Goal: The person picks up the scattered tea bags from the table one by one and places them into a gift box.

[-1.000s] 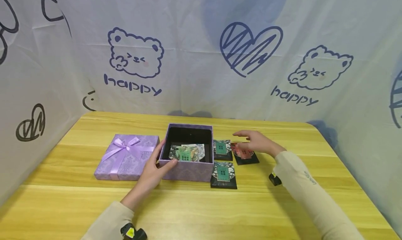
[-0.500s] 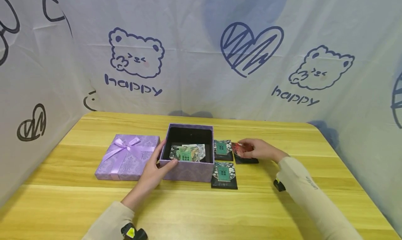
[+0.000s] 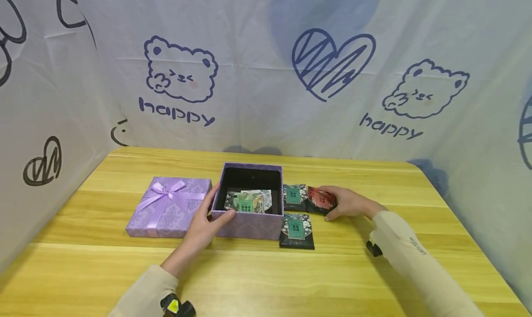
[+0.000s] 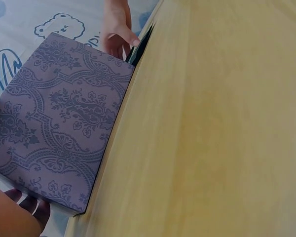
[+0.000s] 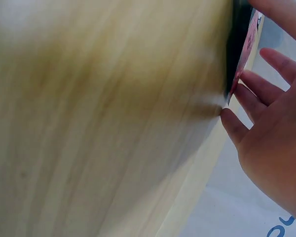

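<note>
A purple patterned gift box (image 3: 249, 227) stands without its lid, its black inside holding several printed sachets (image 3: 245, 205). My left hand (image 3: 203, 227) grips the box's near left corner, thumb over the front rim and fingers along the left side; the left wrist view shows the box wall (image 4: 64, 108) close up. To the right of the box, my right hand (image 3: 347, 204) holds a red-and-black sachet (image 3: 321, 200) by its right end, thumb at the near edge and fingers at the far edge. In the right wrist view, fingertips meet that sachet's (image 5: 244, 54) edge.
Two green-labelled sachets lie right of the box, one at the back (image 3: 295, 196) and one nearer (image 3: 297, 231). Left of the box lies the purple lid (image 3: 170, 206) with a ribbon bow. A printed cloth (image 3: 257, 77) hangs behind the wooden table (image 3: 249, 280).
My right hand has come down onto the red-and-black sachet and taken its right end, which has shifted slightly left toward the back green one. My left hand stays on the box.
</note>
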`<act>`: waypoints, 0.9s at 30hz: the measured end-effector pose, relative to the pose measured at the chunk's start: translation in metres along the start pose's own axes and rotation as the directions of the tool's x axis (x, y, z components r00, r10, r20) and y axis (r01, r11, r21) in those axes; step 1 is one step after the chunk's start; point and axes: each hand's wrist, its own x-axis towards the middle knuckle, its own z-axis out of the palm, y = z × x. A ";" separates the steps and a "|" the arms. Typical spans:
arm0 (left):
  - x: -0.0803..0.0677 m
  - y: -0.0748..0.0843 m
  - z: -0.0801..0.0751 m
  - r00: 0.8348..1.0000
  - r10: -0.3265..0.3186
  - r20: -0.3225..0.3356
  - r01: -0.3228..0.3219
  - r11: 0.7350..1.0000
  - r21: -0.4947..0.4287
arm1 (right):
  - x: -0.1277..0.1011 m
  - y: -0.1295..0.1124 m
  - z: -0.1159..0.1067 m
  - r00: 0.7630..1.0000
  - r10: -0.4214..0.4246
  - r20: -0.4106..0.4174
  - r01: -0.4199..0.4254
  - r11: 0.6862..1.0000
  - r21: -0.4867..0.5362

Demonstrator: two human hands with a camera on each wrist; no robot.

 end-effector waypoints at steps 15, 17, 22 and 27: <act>0.000 -0.003 -0.001 1.000 0.011 0.001 -0.011 1.000 -0.011 | -0.001 -0.002 0.003 0.999 -0.025 -0.047 0.021 0.997 -0.070; 0.000 -0.003 -0.001 1.000 0.012 0.002 -0.012 1.000 -0.011 | -0.001 -0.002 0.003 0.998 -0.032 -0.052 0.028 0.997 -0.075; 0.001 -0.003 0.000 1.000 0.011 0.006 -0.011 1.000 -0.016 | -0.003 -0.002 0.002 0.996 -0.057 -0.071 0.050 0.994 -0.095; 0.000 -0.002 -0.001 1.000 0.009 0.005 -0.009 1.000 -0.020 | -0.006 -0.003 0.003 0.992 -0.080 -0.094 0.069 0.992 -0.108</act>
